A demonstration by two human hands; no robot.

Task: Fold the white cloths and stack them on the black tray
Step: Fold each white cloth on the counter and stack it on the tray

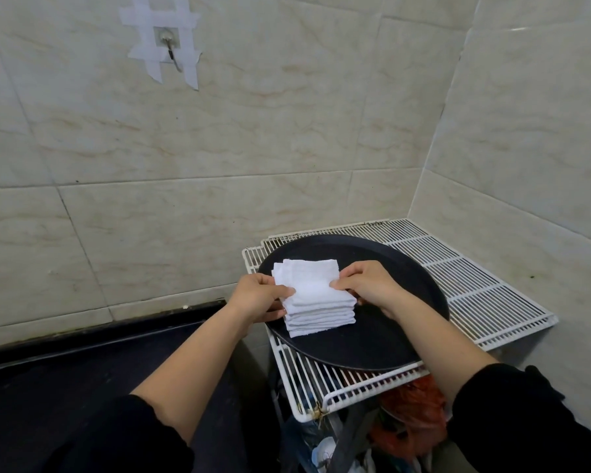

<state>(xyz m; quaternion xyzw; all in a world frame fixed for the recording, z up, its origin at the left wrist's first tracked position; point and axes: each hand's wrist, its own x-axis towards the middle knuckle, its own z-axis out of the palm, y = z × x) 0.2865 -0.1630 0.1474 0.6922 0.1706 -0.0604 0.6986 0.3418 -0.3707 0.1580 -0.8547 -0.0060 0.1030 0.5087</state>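
Two hands (pixel 257 295) (pixel 367 285) — fingertip pinch on cloths (pixel 307 275)

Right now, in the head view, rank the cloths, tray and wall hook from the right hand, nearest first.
1. The cloths, pinched by the right hand, at its left.
2. The tray, just beneath the hand.
3. The hook, high on the wall, far left.
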